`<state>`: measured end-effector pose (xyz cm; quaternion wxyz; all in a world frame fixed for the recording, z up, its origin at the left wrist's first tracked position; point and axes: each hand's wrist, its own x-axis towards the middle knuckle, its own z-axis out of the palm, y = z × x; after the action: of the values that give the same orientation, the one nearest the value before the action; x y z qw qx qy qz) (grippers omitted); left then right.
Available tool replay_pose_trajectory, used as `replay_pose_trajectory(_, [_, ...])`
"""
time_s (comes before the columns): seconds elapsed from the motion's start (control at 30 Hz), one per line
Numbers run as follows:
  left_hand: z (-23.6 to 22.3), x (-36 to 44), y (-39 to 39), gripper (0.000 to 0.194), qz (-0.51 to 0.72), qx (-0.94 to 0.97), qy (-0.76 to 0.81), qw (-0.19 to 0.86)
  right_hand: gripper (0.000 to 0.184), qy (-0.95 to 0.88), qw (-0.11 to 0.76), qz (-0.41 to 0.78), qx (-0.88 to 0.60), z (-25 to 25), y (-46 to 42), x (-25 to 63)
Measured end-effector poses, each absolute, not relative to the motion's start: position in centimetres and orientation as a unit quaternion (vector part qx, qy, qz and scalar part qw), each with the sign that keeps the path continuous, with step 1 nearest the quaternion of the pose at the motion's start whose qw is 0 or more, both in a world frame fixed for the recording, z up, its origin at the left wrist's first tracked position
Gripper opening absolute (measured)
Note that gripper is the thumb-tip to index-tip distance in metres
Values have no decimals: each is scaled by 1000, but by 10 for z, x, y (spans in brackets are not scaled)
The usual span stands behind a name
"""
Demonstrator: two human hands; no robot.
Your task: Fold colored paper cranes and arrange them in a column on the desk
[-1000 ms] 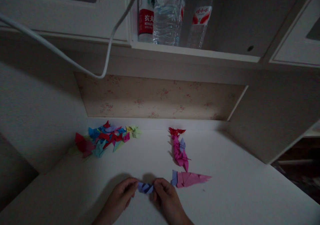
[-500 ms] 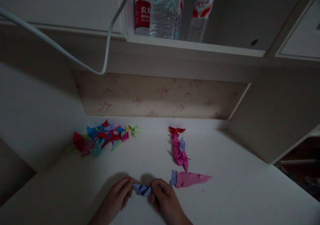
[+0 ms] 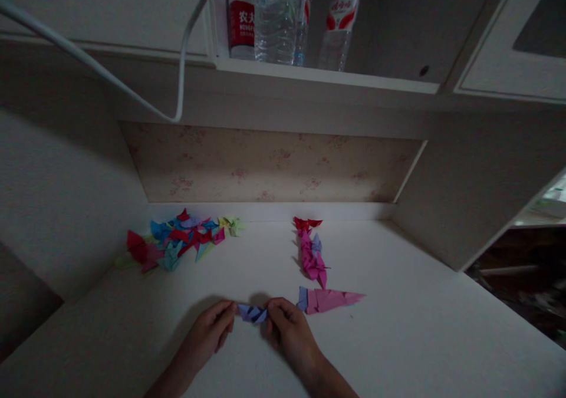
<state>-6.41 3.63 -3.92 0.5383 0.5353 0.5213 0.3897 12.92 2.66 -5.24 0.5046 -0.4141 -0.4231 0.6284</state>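
A small folded purple paper piece [image 3: 253, 313] is pinched between my two hands just above the white desk [image 3: 398, 327]. My left hand [image 3: 211, 330] grips its left end with closed fingers. The right end is held by my right hand [image 3: 287, 333], fingers curled. Just right of my right hand lies a flat pink paper triangle with a purple end [image 3: 329, 299]. Behind it stretches a chain of joined pink and red paper pieces [image 3: 311, 250].
A heap of several loose folded paper pieces [image 3: 179, 242] in red, blue, green and pink lies at the back left of the desk. Water bottles [image 3: 276, 17] stand on a shelf above. A white cable [image 3: 132, 97] hangs across the upper left.
My hands and the purple piece keep the same grip; the view has shifted slightly, so everything sits a little higher and further left in the picture.
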Motion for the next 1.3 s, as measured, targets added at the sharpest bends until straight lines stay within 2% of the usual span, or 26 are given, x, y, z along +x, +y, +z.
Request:
replay_pose_trajectory(0.57, [-38,-64,36,47,383,535,529,536,42,-445,488,624,-418,-50,26,128])
replay_pose_trajectory(0.73, [-36,-64,37,52,416,496,546,532,42,-384,539,624,-416,-35,23,136])
replay_pose_trajectory(0.93, [-33,-65,36,52,426,470,546,547,33,-397,595,543,-440,15,34,218])
replay_pose_trajectory(1.0, [-35,-65,37,51,417,469,548,553,35,-403,597,498,-482,23,48,258])
replay_pose_trajectory(1.13, [-44,-68,42,49,410,475,547,554,42,-390,596,425,-559,15,85,331])
replay_pose_trajectory(1.3, [-47,-71,45,52,407,451,573,550,40,-383,579,407,-594,-6,127,375])
